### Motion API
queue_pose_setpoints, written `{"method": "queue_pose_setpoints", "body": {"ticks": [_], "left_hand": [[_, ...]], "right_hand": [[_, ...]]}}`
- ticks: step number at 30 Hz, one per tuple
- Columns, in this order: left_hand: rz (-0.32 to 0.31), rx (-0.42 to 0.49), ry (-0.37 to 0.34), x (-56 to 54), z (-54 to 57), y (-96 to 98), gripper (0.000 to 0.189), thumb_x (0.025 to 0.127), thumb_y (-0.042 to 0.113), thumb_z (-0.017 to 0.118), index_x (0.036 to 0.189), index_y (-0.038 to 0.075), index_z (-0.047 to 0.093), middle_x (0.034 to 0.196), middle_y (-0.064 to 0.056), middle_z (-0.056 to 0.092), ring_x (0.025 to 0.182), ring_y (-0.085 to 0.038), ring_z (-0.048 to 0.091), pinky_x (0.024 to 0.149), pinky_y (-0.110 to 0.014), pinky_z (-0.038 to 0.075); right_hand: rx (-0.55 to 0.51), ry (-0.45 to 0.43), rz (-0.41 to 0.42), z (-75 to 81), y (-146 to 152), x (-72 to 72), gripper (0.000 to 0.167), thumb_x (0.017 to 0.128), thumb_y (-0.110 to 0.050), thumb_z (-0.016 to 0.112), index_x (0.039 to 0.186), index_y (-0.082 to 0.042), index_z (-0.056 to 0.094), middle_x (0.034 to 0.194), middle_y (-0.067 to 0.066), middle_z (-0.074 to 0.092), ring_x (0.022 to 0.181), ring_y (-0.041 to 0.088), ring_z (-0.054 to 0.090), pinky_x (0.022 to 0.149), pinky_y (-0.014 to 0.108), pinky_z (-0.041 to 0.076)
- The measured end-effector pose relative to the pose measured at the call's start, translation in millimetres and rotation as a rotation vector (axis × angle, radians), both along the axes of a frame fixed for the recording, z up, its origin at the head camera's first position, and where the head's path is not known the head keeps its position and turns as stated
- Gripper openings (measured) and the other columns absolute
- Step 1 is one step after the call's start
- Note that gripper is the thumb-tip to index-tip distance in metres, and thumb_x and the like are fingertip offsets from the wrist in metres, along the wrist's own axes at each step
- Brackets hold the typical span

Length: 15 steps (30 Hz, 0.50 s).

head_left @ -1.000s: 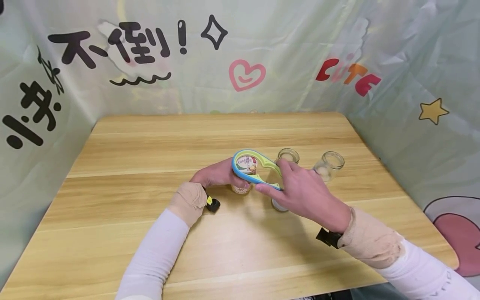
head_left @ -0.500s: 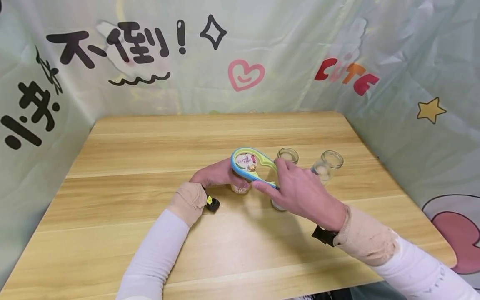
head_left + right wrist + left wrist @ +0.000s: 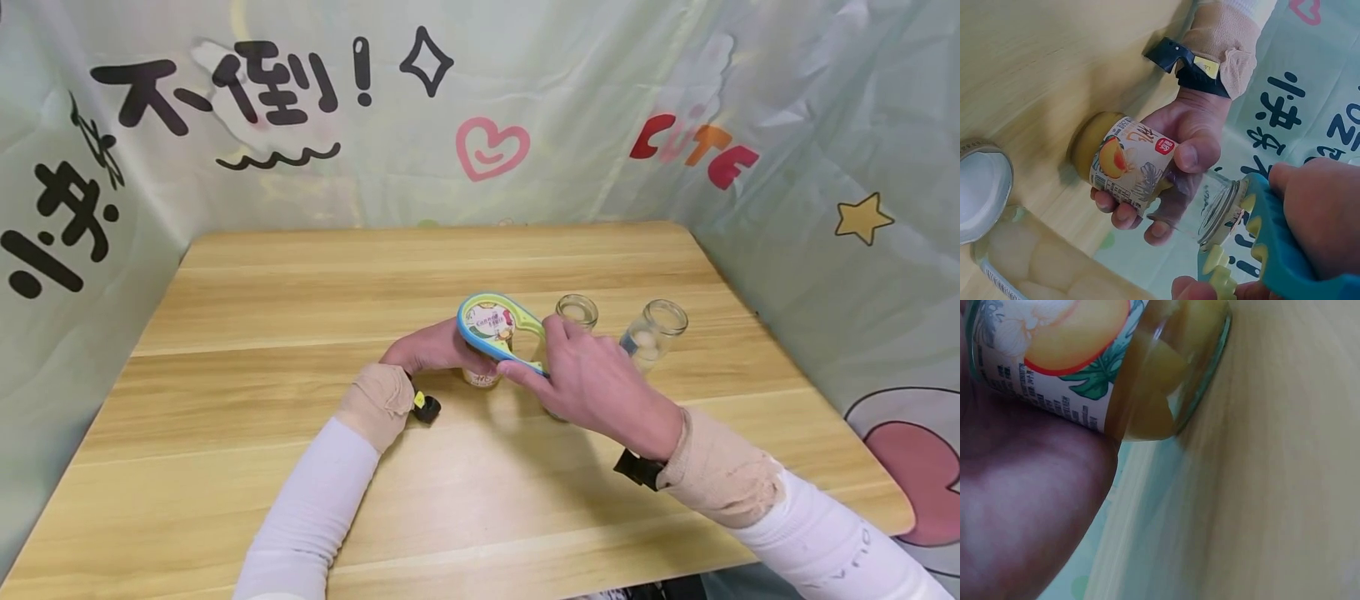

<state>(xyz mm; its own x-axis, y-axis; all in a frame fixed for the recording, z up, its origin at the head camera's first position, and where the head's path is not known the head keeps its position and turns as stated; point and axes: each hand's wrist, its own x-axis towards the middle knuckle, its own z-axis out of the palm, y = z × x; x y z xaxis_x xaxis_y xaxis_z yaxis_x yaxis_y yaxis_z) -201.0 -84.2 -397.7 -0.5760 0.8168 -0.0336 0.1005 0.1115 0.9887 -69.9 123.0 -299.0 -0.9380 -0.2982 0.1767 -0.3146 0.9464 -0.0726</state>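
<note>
My left hand [image 3: 438,346] grips a jar of peaches [image 3: 1132,156] round its label, fingers wrapped about the glass. In the left wrist view, yellow fruit pieces show near the jar's base, close to the table. The printed lid [image 3: 491,320] sits on the jar, inside the rounded end of a blue and green jar opener [image 3: 463,327]. My right hand [image 3: 600,383] holds the opener by its handles, with the thumb along the near side. Green teeth inside the opener face the lid's rim in the right wrist view.
Right of my hands stand two glass jars without lids, one partly behind my right hand [image 3: 577,310] and another farther right [image 3: 654,337]. A loose lid [image 3: 982,194] lies on the wooden table [image 3: 300,292]. Printed curtains [image 3: 300,192] border the table.
My right hand and the jar opener have shifted a little to the left, and the opener's rounded end now surrounds the lid more closely. My left hand and the jar have stayed nearly still.
</note>
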Motion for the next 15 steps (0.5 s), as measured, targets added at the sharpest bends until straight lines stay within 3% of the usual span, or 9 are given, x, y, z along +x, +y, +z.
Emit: {"method": "queue_pose_setpoints", "body": {"ticks": [8,15], "left_hand": [[-0.014,0.008,0.013,-0.3,1.5,1.3,0.079,0.080,0.000,0.083,0.149,0.001,0.044,0.143,-0.022,0.058,0.122,-0.019,0.057,0.120,-0.042,0.040],[-0.007,0.012,0.016,-0.3,0.1,0.4,0.077,0.080,0.001,0.084,0.147,0.007,0.048,0.142,-0.019,0.060,0.124,-0.020,0.057,0.121,-0.044,0.039]], "right_hand": [[0.029,0.057,0.029,-1.5,0.5,1.0,0.063,0.095,-0.067,0.061,0.087,-0.005,0.048,0.065,0.002,0.046,0.047,0.020,0.042,0.042,0.027,0.033],[0.031,0.057,0.033,-1.5,-0.1,1.0,0.064,0.095,-0.068,0.059,0.087,-0.006,0.049,0.065,0.001,0.047,0.047,0.019,0.043,0.041,0.026,0.033]]}}
